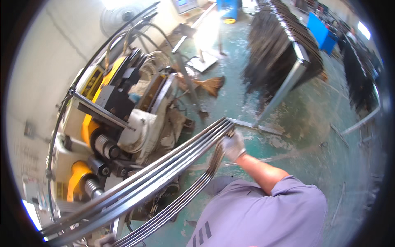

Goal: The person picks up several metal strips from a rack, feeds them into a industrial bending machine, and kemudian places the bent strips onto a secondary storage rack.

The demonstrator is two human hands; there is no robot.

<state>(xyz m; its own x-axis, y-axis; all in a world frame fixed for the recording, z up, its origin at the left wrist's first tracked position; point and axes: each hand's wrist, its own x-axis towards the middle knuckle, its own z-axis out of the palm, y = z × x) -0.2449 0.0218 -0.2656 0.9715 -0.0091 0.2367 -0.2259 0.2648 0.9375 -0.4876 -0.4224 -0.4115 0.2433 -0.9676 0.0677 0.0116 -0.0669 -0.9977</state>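
While rack (276, 98) holds hanging dark strands (267, 47), right hand's grip (233, 147) clamps metal rods (177, 159); left hand's: cannot tell.

On the left, machine (115, 103), with fan (119, 18) far behind. Before machine, slanting from near left to centre, upper rods (144, 177); nearer and to the right, lower rods (181, 201). At far ends of both, right hand (233, 147). Far right, rack (283, 87); farther right, second rack (362, 120). Between machine and rack, on floor (308, 164), broom (212, 85).

Bright w/ floor (236, 49) glare nr top — edges bent, rim dark, bit blurry.
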